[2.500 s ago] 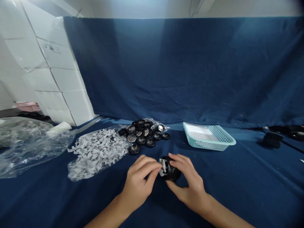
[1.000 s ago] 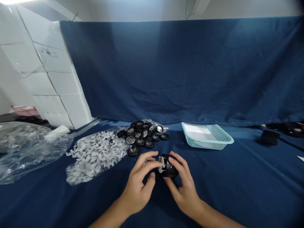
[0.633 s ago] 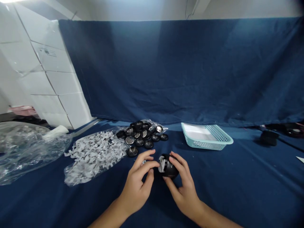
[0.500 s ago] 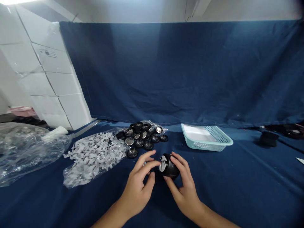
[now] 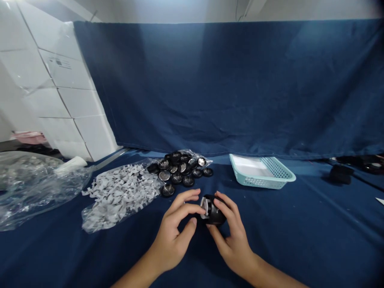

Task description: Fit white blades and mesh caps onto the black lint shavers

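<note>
A big blue cloth [image 5: 228, 88] hangs at the back and covers the table too. White boxes [image 5: 60, 92] stand in a stack on the far left. In front of them lies a crinkly clear bag [image 5: 33, 192]. Next comes a bag of little white paper bits [image 5: 120, 192], and touching its far end is a heap of black round caps [image 5: 180, 170]. A small green basket [image 5: 262, 172] sits to the right, well apart from the heap.

Near the front edge, the right hand [image 5: 234, 236] holds a small black round piece [image 5: 214, 212] just above the cloth. Its fingers are curled round the piece, thumb below and the others on top. A white bit [image 5: 204, 206] is stuck on the open end of the piece. The left hand [image 5: 174, 236] comes in from the other side. Its first finger and thumb are close together at the white bit, and its other fingers are spread loosely. I cannot tell if it really pinches the bit or only touches it.

I think the white bit could go on crooked or fall off, because it is so tiny. The round piece could also slip and roll away on the cloth if the right hand lets go a little.
</note>
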Tool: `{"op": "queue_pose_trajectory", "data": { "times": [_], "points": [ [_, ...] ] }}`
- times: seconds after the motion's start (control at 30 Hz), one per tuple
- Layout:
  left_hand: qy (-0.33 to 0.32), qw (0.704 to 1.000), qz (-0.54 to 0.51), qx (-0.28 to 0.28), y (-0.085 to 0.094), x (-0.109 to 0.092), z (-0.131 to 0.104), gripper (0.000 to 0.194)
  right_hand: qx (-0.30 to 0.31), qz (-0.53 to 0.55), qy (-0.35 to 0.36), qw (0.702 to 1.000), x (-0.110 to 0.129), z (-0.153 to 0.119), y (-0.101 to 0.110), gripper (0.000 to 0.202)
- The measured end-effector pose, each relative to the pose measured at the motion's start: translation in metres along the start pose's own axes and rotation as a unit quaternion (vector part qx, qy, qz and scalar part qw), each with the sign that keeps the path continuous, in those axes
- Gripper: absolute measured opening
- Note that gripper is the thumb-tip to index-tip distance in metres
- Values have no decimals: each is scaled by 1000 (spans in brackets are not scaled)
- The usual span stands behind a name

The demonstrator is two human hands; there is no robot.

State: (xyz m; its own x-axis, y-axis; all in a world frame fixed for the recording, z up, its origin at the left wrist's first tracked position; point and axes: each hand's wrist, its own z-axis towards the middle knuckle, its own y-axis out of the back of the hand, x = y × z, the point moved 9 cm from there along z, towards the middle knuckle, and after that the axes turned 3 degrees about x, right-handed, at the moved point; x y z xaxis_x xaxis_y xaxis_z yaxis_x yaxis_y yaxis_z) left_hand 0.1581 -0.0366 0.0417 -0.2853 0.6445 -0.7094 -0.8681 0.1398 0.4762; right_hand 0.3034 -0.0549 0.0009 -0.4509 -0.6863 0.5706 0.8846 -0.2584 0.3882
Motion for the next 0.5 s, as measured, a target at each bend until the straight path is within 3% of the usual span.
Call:
{"op": "queue_pose_trajectory", "data": {
  "times": [0.27, 0.4, 0.5],
  "points": [
    [43, 998, 42, 11, -3, 17, 2, 31, -13, 0, -17, 1000, -4, 0, 2, 55],
    [15, 999, 22, 42, -5, 7, 1, 37, -5, 7, -4, 1000, -1, -1, 1, 55],
    [-3, 999, 26, 46, -5, 0, -1, 30, -13, 12, -13, 1000, -3, -1, 3, 54]
  ]
}}
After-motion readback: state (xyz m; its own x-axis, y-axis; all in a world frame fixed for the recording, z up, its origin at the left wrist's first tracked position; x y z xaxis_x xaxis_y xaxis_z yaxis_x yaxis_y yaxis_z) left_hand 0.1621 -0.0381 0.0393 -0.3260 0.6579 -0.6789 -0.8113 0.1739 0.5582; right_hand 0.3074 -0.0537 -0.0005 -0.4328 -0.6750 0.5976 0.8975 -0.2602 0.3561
